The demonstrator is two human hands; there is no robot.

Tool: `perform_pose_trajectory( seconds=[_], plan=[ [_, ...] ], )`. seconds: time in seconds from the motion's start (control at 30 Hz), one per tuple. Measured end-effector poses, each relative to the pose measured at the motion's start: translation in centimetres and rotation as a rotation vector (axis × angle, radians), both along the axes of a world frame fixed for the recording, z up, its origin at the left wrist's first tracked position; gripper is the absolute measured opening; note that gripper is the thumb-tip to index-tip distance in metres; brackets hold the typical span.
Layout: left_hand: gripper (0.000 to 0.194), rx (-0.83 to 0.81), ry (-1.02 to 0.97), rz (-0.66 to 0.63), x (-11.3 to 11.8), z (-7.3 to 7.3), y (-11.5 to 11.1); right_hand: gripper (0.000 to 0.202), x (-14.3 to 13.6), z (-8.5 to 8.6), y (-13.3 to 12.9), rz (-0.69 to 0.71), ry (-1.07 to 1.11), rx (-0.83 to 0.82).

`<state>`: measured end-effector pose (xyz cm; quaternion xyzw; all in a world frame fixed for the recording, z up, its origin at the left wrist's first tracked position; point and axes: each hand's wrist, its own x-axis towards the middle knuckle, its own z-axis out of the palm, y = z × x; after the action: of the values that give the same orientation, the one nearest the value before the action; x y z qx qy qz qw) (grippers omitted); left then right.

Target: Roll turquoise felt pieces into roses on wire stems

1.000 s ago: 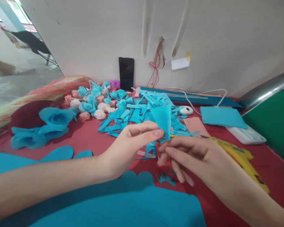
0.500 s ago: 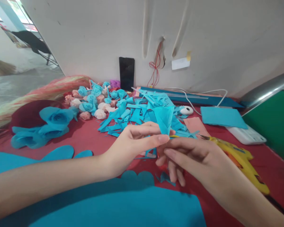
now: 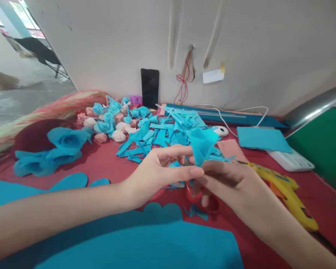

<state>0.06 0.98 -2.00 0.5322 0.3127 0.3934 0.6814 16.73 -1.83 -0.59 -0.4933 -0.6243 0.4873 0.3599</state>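
- A wide blue sheet (image 3: 140, 246) fills the bottom of the frame, its scalloped edge facing the centre and its right edge slanting down to the lower border.
- Red cloth (image 3: 109, 164) shows as a band between the left forearm and the flowers, and as a narrow wedge between the sheet and the right forearm.
- The left hand (image 3: 159, 168), at centre, grasps the lower end of a folded blue paper piece (image 3: 203, 144) between thumb and forefinger; the piece's wide edge flares upward.
- The right hand (image 3: 226, 181), right of centre, grasps red-handled scissors (image 3: 189, 190), blurred under its fingers; whether its fingertips also grip the paper cannot be told.
- A yellow glue gun (image 3: 288, 190) lies at right, near the right wrist, nozzle pointing left.
- Blue paper scraps (image 3: 162, 136) spread behind the hands, leaving little free space there.
- Large blue flowers (image 3: 67, 138) sit at left; small flowers (image 3: 109, 119) crowd together beyond them.
- A green board (image 3: 324, 145) bounds the right side.
- A black phone (image 3: 150, 87) stands upright at the foot of the grey panel (image 3: 100, 45), upper middle.
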Motion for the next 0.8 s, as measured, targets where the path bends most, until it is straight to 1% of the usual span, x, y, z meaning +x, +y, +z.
perform_pose_trajectory(
  seconds=[0.07, 0.17, 0.27, 0.37, 0.47, 0.6, 0.7, 0.8],
  plan=[
    [0.011, 0.117, 0.039, 0.002, 0.1, 0.1, 0.2, 0.013, 0.0, -0.3, 0.2, -0.001, 0.009, 0.11],
    [0.013, 0.375, 0.115, 0.04, 0.0, 0.1, 0.4, 0.011, 0.2, -0.6, 0.5, 0.062, 0.002, 0.217],
    [0.021, 0.603, 0.206, 0.063, -0.2, 0.0, 0.4, 0.02, 0.3, -0.5, 0.6, 0.094, -0.031, 0.255],
    [0.023, 0.764, 0.275, 0.09, -0.4, 0.0, 0.2, 0.029, 0.3, -0.6, 0.8, 0.091, -0.059, 0.269],
    [0.021, 0.917, 0.334, 0.141, -0.4, 0.0, 0.2, 0.028, 0.3, -1.0, 1.0, 0.104, -0.064, 0.253],
    [0.015, 1.06, 0.372, 0.167, -0.2, 0.2, 0.3, 0.021, 0.4, -1.1, 0.9, 0.135, -0.064, 0.218],
    [0.014, 1.121, 0.389, 0.167, -0.2, 0.3, 0.3, 0.021, 0.3, -1.0, 0.9, 0.143, -0.079, 0.204],
    [0.013, 1.169, 0.382, 0.181, -0.3, 0.4, 0.1, 0.019, 0.2, -1.4, 1.0, 0.153, -0.084, 0.229]
  ],
)
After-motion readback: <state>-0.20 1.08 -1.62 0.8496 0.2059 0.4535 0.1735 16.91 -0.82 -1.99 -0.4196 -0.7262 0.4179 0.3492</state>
